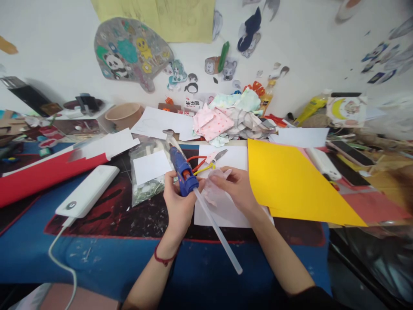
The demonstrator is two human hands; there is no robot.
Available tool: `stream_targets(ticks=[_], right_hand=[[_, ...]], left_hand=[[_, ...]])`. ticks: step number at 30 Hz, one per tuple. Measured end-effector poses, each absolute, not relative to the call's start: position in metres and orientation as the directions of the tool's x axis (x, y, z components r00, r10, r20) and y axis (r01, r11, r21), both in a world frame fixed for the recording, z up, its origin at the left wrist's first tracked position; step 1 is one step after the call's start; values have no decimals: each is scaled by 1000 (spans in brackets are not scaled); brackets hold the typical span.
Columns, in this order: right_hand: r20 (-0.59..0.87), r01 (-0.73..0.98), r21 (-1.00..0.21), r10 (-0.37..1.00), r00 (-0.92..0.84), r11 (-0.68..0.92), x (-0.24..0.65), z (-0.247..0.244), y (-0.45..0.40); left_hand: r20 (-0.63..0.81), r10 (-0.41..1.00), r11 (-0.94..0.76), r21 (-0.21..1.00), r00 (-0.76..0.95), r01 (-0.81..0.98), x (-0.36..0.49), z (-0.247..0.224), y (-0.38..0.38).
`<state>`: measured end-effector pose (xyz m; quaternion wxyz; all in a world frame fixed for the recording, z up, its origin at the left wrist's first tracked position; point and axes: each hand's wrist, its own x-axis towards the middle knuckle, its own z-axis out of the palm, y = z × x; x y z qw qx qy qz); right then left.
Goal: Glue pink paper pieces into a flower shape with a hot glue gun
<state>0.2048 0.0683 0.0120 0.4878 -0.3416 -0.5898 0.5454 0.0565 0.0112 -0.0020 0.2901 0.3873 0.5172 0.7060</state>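
My left hand (180,200) is wrapped round a blue glue gun (181,165), whose nozzle points away toward the back of the table. A long translucent glue stick (219,232) sticks out of its rear toward me. Just to the right, my right hand (234,187) pinches a pale pink, crumpled piece of fabric or paper (211,189) over white sheets (232,215). Beyond the hands lie scissors (221,156) with red handles and something thin and yellow, partly hidden by the gun and my fingers.
Yellow sheets (290,185) lie to the right, near phones (350,153). On the left are a white power bank (87,191) with a cable, red paper (54,174) and a plastic bag (142,196). Fabric scraps (238,116) are heaped at the back against the wall.
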Motion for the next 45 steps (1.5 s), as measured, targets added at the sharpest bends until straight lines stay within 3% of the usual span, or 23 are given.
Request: stream_targets(ticks=[8,14,26,45], right_hand=[[229,-114,-972,933,-278,205,205,9,67],[255,-63,-966,879,-404,251,204,7,64],[322,-48,-942,858,-400,331,205,5,65],[255,55,-952,879,-403,301,208,2,65]], left_hand=[[268,805,-329,944,-529,-22,58,0,11],[273,805,-323,946,-526,-3,59,2,10],[244,776,-290,957,-581,14,60,10,9],[259,834,-338,938,-487,-80,57,-4,8]])
